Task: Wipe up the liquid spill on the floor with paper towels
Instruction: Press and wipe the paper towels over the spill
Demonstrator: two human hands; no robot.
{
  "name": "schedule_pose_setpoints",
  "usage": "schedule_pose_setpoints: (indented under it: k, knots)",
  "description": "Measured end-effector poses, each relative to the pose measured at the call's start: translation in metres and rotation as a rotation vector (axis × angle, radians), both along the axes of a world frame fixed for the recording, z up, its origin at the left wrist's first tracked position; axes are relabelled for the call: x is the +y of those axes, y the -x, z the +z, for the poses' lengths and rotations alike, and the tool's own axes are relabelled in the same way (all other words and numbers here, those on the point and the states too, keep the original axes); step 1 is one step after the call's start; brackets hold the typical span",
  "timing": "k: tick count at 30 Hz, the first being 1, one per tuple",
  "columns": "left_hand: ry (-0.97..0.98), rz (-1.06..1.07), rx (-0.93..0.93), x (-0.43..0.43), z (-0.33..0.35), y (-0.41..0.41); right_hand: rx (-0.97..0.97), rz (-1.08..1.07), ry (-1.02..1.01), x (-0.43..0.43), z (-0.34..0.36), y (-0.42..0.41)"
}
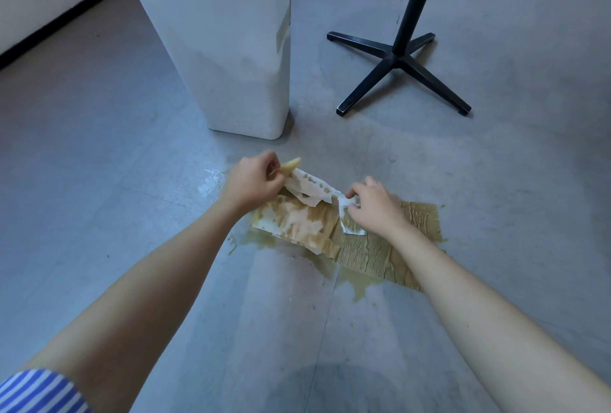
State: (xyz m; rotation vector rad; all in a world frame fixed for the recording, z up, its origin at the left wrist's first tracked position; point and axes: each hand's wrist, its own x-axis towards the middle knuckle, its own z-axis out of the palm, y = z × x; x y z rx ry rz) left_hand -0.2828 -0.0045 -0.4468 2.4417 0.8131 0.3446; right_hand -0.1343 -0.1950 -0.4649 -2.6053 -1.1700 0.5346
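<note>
Brown-stained paper towel (310, 192) pinched between left hand (254, 179), right hand (372, 204).

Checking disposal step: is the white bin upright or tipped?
Upright. The white bin stands on its base on the floor, open rim up.

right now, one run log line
left hand pinches lifted towel | right hand pinches its other end | soaked towels on spill | bin upright

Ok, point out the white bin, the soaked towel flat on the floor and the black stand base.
white bin (231, 65), head view, front wall.
soaked towel (372, 257), head view, its wet brown middle.
black stand base (398, 60), head view, hub where the feet meet.
</note>
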Motion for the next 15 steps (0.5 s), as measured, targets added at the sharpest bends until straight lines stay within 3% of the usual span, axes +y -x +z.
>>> schedule_pose_setpoints:
  k: [4, 11, 15]
  knots:
    - [0.170, 0.093, -0.180, -0.016, 0.031, -0.019, 0.211, -0.097, -0.108, 0.015, 0.009, 0.002]
    - [0.434, 0.026, -0.316, -0.054, 0.054, -0.042, 0.811, -0.689, -0.464, 0.019, 0.012, 0.000]
    - [0.610, 0.037, -0.338, -0.070, 0.051, -0.046, 1.120, -0.824, -0.519, 0.002, 0.014, -0.003]
